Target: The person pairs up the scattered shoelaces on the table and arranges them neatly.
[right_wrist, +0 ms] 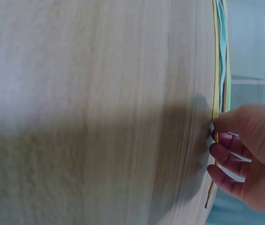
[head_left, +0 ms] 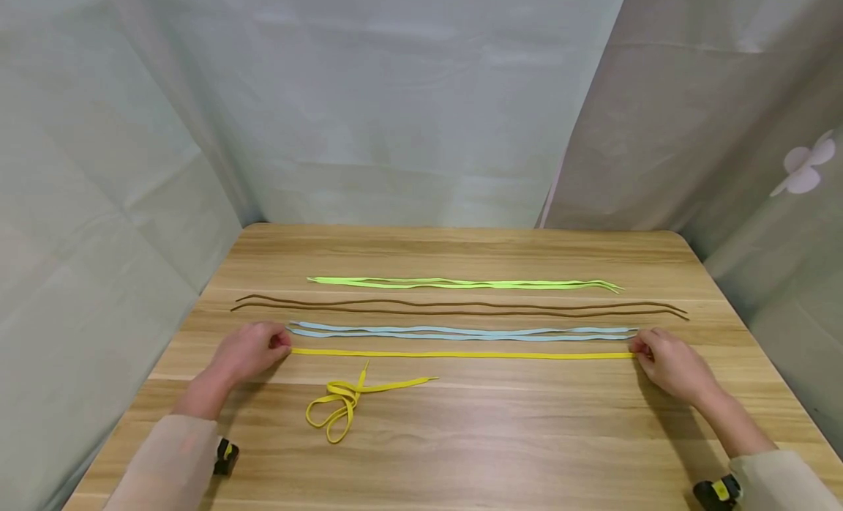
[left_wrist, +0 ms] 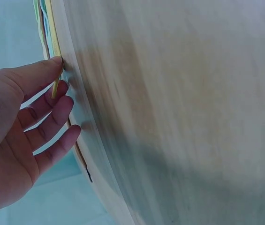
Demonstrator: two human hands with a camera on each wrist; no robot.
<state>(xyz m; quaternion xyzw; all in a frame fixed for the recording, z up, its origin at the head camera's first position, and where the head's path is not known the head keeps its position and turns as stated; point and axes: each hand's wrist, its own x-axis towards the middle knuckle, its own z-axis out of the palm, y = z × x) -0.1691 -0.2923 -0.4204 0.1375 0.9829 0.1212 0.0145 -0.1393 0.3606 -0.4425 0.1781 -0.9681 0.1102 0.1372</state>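
Note:
A yellow shoelace (head_left: 461, 354) runs straight from side to side across the table. My left hand (head_left: 253, 350) pinches its left end between thumb and forefinger; in the left wrist view the tip of that yellow shoelace (left_wrist: 54, 89) pokes out below the thumb, the other fingers loosely bent. At the opposite end my right hand (head_left: 675, 361) pinches the same lace, seen as a yellow strip (right_wrist: 216, 61) in the right wrist view. Just beyond it lie light blue shoelaces (head_left: 461, 337), their ends close to both hands. Nearer me, a second yellow shoelace (head_left: 349, 394) lies in loose loops.
Brown laces (head_left: 408, 303) stretch across behind the blue ones, with bright green laces (head_left: 500, 284) farther back. All rest on a wooden table (head_left: 527, 438). Pale cloth sheets (head_left: 408, 130) hang behind and at both sides of the table.

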